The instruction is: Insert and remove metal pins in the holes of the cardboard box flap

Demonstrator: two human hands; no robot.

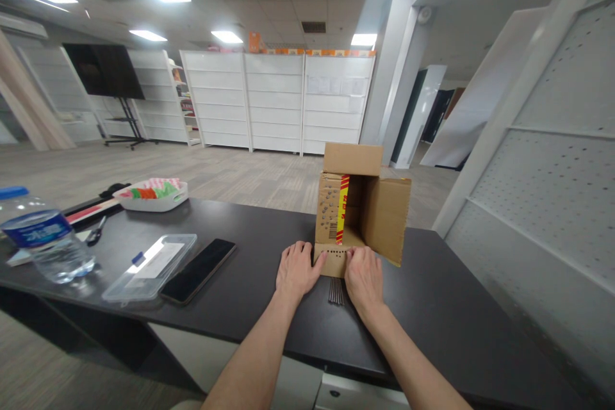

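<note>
A brown cardboard box (327,218) stands on the dark table with its open side facing me, flaps spread out. Its bottom flap (331,267) hangs toward me and carries a row of small dark holes or dots. At the flap's left edge, my left hand (296,269) grips the box with the thumb pressed against the cardboard. The fingers of my right hand (365,274) are pinched at the flap's right end; what is between them is hidden. Several thin metal rods, like nails (336,293), lie side by side on the table just below the flap, between my hands.
Left on the table (259,224) are a black phone (199,270), a clear plastic case (151,269), a water bottle (45,237) and a white basket (154,198) with colourful packets. A white perforated panel (552,186) rises beyond the right edge.
</note>
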